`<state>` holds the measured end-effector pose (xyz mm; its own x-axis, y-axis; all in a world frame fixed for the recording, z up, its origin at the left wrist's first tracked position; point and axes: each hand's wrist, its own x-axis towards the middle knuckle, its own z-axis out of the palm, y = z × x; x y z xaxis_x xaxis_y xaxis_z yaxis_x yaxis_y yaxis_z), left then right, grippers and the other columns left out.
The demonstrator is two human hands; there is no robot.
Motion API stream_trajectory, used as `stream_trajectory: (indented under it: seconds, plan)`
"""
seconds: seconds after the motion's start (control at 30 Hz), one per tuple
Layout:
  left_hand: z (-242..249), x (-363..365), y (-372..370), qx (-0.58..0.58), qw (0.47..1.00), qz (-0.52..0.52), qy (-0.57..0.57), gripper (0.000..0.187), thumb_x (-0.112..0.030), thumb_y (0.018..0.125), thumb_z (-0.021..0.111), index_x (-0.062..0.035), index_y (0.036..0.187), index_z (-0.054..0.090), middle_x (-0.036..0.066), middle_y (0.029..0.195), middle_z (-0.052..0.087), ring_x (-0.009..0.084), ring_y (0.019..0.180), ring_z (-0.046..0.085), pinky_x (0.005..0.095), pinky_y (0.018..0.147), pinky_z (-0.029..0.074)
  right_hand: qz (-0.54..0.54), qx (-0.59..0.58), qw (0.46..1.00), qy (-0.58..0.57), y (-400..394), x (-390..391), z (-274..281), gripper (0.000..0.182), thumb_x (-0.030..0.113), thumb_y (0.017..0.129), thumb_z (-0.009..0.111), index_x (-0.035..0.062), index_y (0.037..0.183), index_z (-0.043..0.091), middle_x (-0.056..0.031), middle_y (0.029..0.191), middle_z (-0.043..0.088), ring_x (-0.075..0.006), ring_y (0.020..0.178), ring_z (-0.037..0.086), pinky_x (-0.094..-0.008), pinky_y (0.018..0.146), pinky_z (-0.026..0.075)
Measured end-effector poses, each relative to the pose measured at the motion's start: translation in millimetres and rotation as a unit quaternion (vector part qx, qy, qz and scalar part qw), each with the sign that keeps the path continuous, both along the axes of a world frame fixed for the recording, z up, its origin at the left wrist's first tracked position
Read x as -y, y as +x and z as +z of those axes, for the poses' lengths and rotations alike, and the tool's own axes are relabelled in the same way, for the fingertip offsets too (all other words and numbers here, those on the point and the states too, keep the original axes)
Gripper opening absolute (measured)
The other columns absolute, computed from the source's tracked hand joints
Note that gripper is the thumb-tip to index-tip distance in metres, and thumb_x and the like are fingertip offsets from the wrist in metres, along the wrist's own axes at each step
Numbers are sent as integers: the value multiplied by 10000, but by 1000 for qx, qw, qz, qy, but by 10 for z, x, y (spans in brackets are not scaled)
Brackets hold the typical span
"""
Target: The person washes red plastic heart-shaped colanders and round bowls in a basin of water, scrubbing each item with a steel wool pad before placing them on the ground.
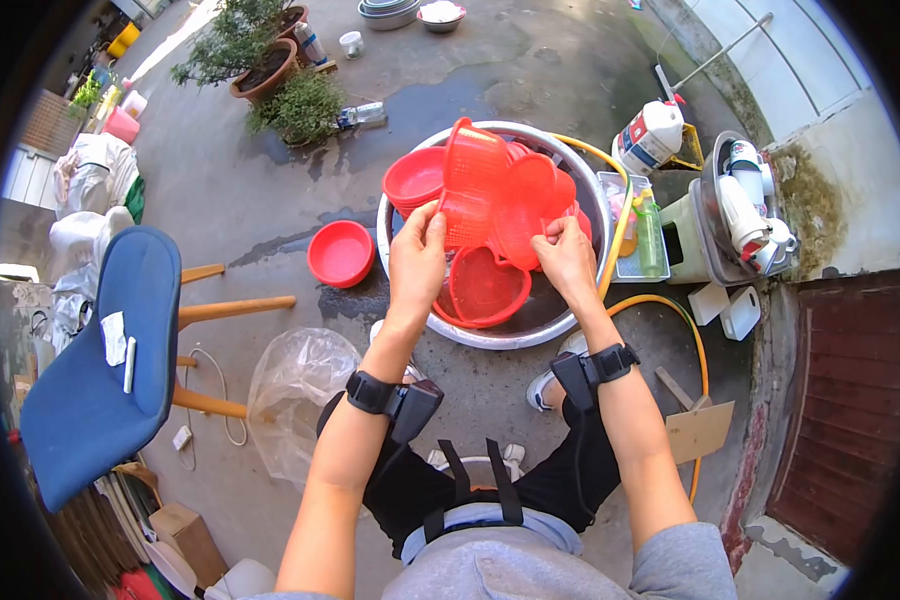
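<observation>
1. Head view: think of the big metal tub (515,341) as a clock, with twelve at the top.
2. The left hand (417,262) is near eight o'clock. Its thumb and fingers pinch the edge of a tall red basket (473,172), with no gap left.
3. The right hand (567,262) is near four o'clock. Its thumb and fingers are closed on the rim of a wide red basket (527,205). I cannot tell if more than one is in that grip.
4. Both baskets have lots of little holes. They are tilted over the middle of the tub, side by side.
5. Inside the tub, red bowls (413,176) sit at ten o'clock, and a low red tub-basket (490,287) is at six.
6. On the ground, a loose red bowl (341,254) is just outside at nine o'clock.
7. A green bottle (649,241) is at three, a white jug (652,134) at two, and a clear bag (297,385) at eight.
</observation>
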<state>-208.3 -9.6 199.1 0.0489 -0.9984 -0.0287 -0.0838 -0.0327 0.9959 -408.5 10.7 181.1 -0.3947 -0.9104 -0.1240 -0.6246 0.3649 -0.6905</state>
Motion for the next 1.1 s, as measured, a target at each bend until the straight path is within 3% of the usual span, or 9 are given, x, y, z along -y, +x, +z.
stream_trajectory:
  seconds: [0.17,0.27,0.4,0.47,0.6,0.83,0.9,0.93,1.1]
  plan:
    - [-48,132,195,-33,997,37,62,305,-111,956,544,46,1217,548,116,1089,652,133,976,611,262,862,475,-24,120,992,-44,-186,165,-520,310,249,793,671,19,968,559,-148,866,656,-284,849,651,-396,789,502]
    - [-142,168,250,-61,995,50,67,348,-126,948,561,47,1247,519,129,1146,629,152,1038,603,270,903,471,-51,47,991,-115,-102,147,-448,392,283,832,679,12,1086,554,-165,968,649,-274,885,643,-390,806,502]
    - [-209,127,167,-16,999,3,29,358,-145,940,580,45,1240,533,133,1125,644,156,1016,617,274,892,482,-9,74,997,-28,-12,139,-245,566,394,869,657,0,1243,498,-202,1118,617,-288,1013,626,-384,863,487]
    - [-250,54,56,63,997,-36,-14,322,-147,924,595,16,1200,576,155,1089,669,202,996,649,305,858,496,35,268,962,-24,37,189,-298,813,505,856,642,-59,1364,352,-249,1188,579,-289,1013,648,-365,815,533]
    - [-176,-184,-198,191,966,-105,-136,281,-137,876,623,-36,1139,619,169,1022,664,320,968,642,359,816,502,-5,376,926,28,240,43,143,1045,570,820,648,-191,1355,172,-319,1147,561,-282,775,703,-318,603,586]
    - [-427,-301,-318,191,944,-205,-172,295,-153,876,627,-44,1150,608,162,1067,634,316,991,622,367,850,485,-73,277,956,61,-156,37,-179,759,366,824,663,-93,1329,329,-224,1050,618,-238,730,690,-319,599,576]
    - [-651,-301,-292,171,964,-182,-96,283,-141,880,614,-48,1147,609,160,1110,623,316,1017,611,371,859,481,-60,89,993,-37,-324,53,-383,673,282,797,665,-93,1285,393,-211,981,641,-225,735,682,-317,598,576]
    - [-889,-281,-229,212,965,-146,-44,301,-142,876,610,-50,1163,601,160,1107,627,321,1027,610,378,868,480,-93,101,990,-11,-287,5,-89,599,293,772,658,-62,1213,462,-287,1091,621,-407,1035,604,-417,907,457]
    - [-2131,-344,31,323,922,-100,187,409,-155,847,612,-20,1228,551,176,1149,629,313,1083,604,380,919,471,-100,77,989,-75,-458,-60,10,608,273,769,662,-54,1238,455,-267,1075,629,-378,993,624,-416,870,473]
